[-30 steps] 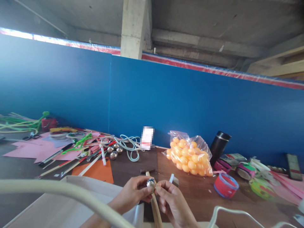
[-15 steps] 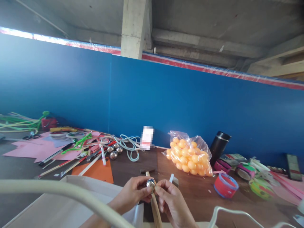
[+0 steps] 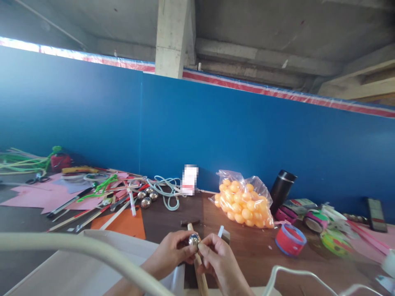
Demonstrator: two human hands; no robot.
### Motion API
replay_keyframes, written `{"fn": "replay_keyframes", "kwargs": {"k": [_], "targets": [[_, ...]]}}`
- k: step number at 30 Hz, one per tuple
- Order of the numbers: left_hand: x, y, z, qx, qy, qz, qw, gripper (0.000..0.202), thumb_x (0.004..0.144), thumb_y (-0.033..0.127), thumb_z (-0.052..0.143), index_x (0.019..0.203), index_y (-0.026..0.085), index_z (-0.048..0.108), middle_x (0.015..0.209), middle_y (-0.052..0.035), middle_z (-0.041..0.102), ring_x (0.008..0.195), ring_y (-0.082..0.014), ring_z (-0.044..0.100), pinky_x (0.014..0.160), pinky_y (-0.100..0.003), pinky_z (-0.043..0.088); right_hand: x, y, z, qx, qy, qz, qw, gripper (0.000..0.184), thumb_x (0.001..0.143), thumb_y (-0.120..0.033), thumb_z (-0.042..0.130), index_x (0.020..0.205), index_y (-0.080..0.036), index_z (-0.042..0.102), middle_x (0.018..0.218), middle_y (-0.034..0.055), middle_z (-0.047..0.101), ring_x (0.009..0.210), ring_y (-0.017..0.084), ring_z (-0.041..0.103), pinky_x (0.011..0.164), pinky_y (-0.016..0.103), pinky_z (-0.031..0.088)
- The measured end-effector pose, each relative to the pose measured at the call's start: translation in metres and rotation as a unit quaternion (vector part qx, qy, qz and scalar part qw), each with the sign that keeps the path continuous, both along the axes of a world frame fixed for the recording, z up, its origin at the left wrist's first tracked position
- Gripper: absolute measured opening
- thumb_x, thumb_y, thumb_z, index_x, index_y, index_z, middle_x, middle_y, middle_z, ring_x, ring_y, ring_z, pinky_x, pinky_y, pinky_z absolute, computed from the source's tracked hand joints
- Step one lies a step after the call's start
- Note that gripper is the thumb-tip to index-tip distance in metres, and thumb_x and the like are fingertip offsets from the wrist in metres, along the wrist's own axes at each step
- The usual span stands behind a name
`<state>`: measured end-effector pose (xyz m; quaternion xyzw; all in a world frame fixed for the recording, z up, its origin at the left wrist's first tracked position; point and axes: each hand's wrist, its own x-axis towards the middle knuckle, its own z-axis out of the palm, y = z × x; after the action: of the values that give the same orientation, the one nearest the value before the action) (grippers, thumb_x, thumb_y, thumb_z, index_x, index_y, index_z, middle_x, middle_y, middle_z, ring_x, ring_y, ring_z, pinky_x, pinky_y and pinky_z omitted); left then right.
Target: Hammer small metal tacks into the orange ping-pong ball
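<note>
A shiny silver ball (image 3: 194, 239) is pinched between the thumb and fingers of my left hand (image 3: 176, 247). At its right side, the closed thumb and forefinger of my right hand (image 3: 216, 254) press against the same ball. Whether a smaller piece is between those right fingertips is hidden. Below both hands lies a hammer (image 3: 202, 279) with a wooden handle, its dark head pointing away from me. Several similar silver balls (image 3: 146, 202) rest farther back on the left, beside a loosely coiled pale blue cord (image 3: 170, 200).
A clear bag of orange balls (image 3: 243, 205) stands behind my right hand, near a black bottle (image 3: 282, 191). A red and blue ring-shaped roll (image 3: 290, 240) sits to the right. Sticks, pink paper (image 3: 33, 193) and an orange sheet (image 3: 132, 224) cover the left. A pale tube (image 3: 92, 255) crosses the near left.
The view has shifted slightly, so things sit a little farther left. Both hands keep hold of the silver ball, with the right fingers slightly closer around it.
</note>
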<state>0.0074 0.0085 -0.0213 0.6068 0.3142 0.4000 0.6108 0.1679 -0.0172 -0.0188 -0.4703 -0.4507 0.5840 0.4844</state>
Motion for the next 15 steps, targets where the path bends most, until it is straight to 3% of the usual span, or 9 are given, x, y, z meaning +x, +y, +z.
{"fn": "replay_keyframes", "kwargs": {"k": [6, 11, 13, 15], "targets": [[0.001, 0.000, -0.005, 0.013, 0.004, -0.006, 1.000, 0.042, 0.069, 0.037, 0.065, 0.102, 0.011, 0.062, 0.083, -0.0077, 0.065, 0.067, -0.0170, 0.060, 0.064, -0.030, 0.051, -0.001, -0.007, 0.004, 0.025, -0.012, 0.005, 1.000, 0.031, 0.069, -0.043, 0.066, 0.067, -0.018, 0.047, 0.043, -0.0094, 0.047, 0.040, 0.006, 0.042, 0.048, 0.026, 0.049], [0.002, -0.002, 0.003, -0.029, -0.036, 0.006, 0.999, 0.044, 0.068, 0.037, 0.066, 0.104, 0.011, 0.062, 0.084, -0.0078, 0.066, 0.072, -0.0181, 0.061, 0.068, -0.032, 0.051, -0.004, -0.004, 0.007, 0.053, 0.001, 0.005, 0.999, 0.032, 0.071, -0.045, 0.063, 0.069, -0.020, 0.044, 0.048, -0.0086, 0.048, 0.040, 0.005, 0.041, 0.048, 0.025, 0.048], [0.000, -0.001, 0.007, -0.046, -0.058, 0.021, 0.997, 0.043, 0.069, 0.037, 0.066, 0.105, 0.013, 0.062, 0.086, -0.0071, 0.066, 0.075, -0.0176, 0.061, 0.071, -0.031, 0.050, -0.001, -0.002, 0.009, 0.063, -0.042, -0.002, 0.997, 0.034, 0.073, -0.051, 0.057, 0.071, -0.020, 0.044, 0.051, -0.0074, 0.050, 0.036, 0.006, 0.040, 0.040, 0.022, 0.043], [-0.004, 0.002, 0.009, -0.065, -0.090, 0.045, 0.993, 0.045, 0.069, 0.037, 0.066, 0.108, 0.014, 0.061, 0.089, -0.0069, 0.066, 0.079, -0.0180, 0.061, 0.076, -0.033, 0.049, 0.003, -0.004, 0.011, 0.093, -0.156, -0.031, 0.983, 0.033, 0.075, -0.052, 0.052, 0.071, -0.021, 0.046, 0.052, -0.0057, 0.052, 0.035, 0.007, 0.041, 0.038, 0.021, 0.038]]}}
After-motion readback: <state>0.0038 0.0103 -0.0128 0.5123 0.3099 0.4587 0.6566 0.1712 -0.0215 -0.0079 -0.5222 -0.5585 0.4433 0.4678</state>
